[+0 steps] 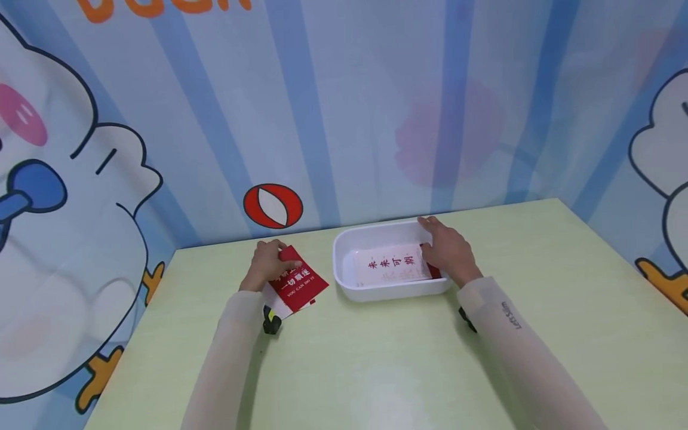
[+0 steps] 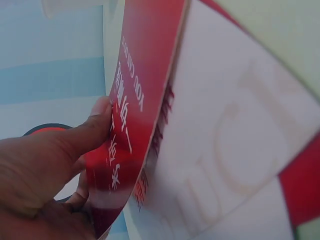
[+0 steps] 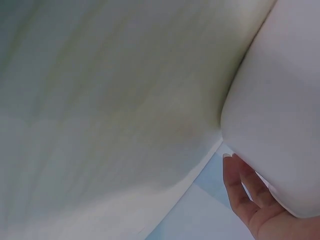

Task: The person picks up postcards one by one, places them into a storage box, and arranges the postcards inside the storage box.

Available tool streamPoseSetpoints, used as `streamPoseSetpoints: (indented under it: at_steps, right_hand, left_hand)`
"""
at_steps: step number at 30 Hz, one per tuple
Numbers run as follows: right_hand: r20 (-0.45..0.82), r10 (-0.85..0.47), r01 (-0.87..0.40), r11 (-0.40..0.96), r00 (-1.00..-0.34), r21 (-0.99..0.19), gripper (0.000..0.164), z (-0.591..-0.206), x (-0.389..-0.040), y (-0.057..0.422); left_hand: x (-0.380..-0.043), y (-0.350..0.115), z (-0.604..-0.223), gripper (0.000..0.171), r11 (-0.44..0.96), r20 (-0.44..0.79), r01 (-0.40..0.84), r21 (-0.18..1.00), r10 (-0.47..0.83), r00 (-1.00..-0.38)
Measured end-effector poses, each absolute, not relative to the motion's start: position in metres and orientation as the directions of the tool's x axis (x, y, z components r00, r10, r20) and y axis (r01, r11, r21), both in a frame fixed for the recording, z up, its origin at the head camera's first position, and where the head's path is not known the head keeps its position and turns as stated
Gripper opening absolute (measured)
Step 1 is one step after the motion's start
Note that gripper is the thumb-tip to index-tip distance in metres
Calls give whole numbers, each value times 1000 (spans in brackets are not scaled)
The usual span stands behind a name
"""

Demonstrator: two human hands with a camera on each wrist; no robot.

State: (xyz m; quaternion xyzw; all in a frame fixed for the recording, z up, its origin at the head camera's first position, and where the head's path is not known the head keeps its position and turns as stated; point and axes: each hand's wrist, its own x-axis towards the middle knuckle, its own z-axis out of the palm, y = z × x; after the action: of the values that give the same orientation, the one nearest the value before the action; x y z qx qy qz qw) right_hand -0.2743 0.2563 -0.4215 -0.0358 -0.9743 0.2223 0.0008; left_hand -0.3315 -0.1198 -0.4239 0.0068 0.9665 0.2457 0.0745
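My left hand (image 1: 264, 264) pinches a red card (image 1: 301, 283) with white lettering, including "YOU CAN DO IT", between thumb and fingers. In the left wrist view the red card (image 2: 145, 90) stands tilted over white cards (image 2: 235, 115) with faint large letters. At the right end of a white plastic basin (image 1: 392, 292), my right hand (image 1: 448, 249) grips the wall, fingers outside it. The right wrist view shows those fingers (image 3: 245, 185) against the outer side of the basin. Inside lies a white card (image 1: 387, 266) with red characters; a red card (image 1: 432, 270) shows partly beneath the hand.
The pale green table (image 1: 365, 358) runs back to a blue striped backdrop (image 1: 365, 119) with cartoon figures. A black and yellow object (image 1: 271, 321) shows at the left wrist, and another dark piece (image 1: 466, 319) beside the right wrist.
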Motion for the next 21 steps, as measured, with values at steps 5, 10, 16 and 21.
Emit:
streamPoseSetpoints:
  at_steps: [5, 10, 16, 21]
  right_hand:
    - [-5, 64, 59, 902, -998, -427, 67, -423, -274, 256]
    - [1, 63, 56, 903, -998, -426, 67, -423, -274, 256]
    - [9, 60, 50, 900, -998, -434, 67, -422, -273, 257]
    - [16, 51, 39, 900, -999, -435, 66, -421, -272, 256]
  left_hand:
    - [-331, -122, -424, 55, 842, -129, 11, 539, 96, -987]
    - [-334, -123, -424, 49, 850, -126, 57, 524, 144, -982]
    - [-340, -122, -429, 36, 853, -66, 101, 512, 156, -986]
    - [-340, -121, -431, 36, 839, -29, 81, 538, 115, -993]
